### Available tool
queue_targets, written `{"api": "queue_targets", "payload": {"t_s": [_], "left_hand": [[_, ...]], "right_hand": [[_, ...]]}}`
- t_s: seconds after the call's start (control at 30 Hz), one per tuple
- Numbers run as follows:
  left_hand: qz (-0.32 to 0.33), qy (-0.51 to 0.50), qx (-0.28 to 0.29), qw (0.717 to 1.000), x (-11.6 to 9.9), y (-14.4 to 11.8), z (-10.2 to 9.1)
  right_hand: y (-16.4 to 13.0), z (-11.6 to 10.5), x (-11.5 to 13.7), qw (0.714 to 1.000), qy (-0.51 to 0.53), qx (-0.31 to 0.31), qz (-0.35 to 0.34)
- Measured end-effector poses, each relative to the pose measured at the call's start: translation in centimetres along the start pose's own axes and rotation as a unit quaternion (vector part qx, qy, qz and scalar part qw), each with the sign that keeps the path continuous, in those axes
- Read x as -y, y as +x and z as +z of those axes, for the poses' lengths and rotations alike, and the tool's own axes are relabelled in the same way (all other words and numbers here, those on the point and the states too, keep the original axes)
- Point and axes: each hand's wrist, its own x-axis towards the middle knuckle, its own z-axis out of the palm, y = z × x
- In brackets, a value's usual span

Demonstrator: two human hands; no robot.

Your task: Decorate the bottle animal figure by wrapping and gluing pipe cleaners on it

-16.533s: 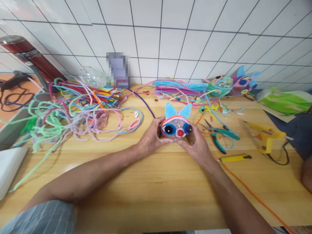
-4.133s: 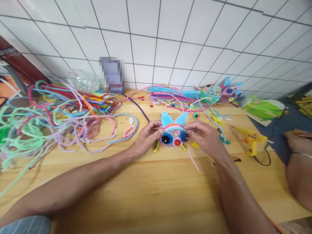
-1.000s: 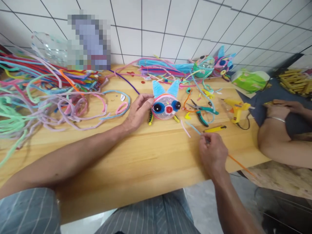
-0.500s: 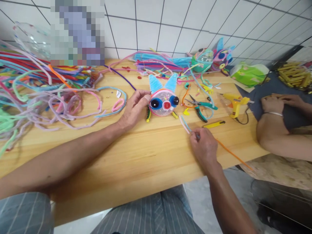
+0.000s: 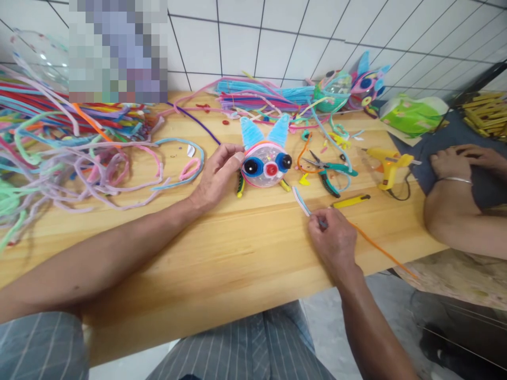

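My left hand (image 5: 217, 174) grips the left edge of an animal figure (image 5: 262, 153) standing upright on the table. The figure is a clear ball with blue pipe-cleaner ears (image 5: 278, 131), blue-and-black eyes and a red-and-pink nose. Short green and yellow feet (image 5: 240, 186) stick out below. Nearer the table's front edge, my right hand (image 5: 333, 235) is closed on thin pale pink and blue pipe cleaners (image 5: 301, 201), whose ends poke out toward the figure. A dark bit shows between its fingers, too small to name. An orange pipe cleaner (image 5: 382, 248) trails right from behind this hand.
Green-handled pliers (image 5: 330, 179), a yellow utility knife (image 5: 351, 201) and a yellow glue gun (image 5: 386, 166) lie to the right. Pipe cleaners (image 5: 111, 182) pile up at left. Other decorated balls (image 5: 335, 92) stand by the tiled wall. A co-worker's arm (image 5: 455, 211) rests at far right.
The view has shifted slightly, so things on the right appear a little farther right. Both hands keep their holds, and the figure stays in place.
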Motion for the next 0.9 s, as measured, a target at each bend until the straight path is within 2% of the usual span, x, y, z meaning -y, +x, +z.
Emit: {"api": "queue_targets", "payload": {"t_s": [0.13, 0.47, 0.7, 0.9], "left_hand": [[-0.01, 0.006, -0.001, 1.0, -0.17, -0.03, 0.0], [-0.038, -0.025, 0.017, 0.999, -0.48, -0.19, 0.2], [-0.031, -0.018, 0.009, 0.999, -0.13, -0.14, 0.1], [-0.021, -0.014, 0.001, 1.0, -0.13, -0.12, 0.11]], "right_hand": [[0.06, -0.17, 0.0, 1.0, -0.003, 0.019, 0.015], [0.09, 0.18, -0.23, 1.0, -0.005, -0.005, 0.001], [0.1, 0.23, -0.37, 1.0, 0.003, -0.004, -0.016], [0.15, 0.24, -0.29, 1.0, 0.005, 0.016, 0.014]]}}
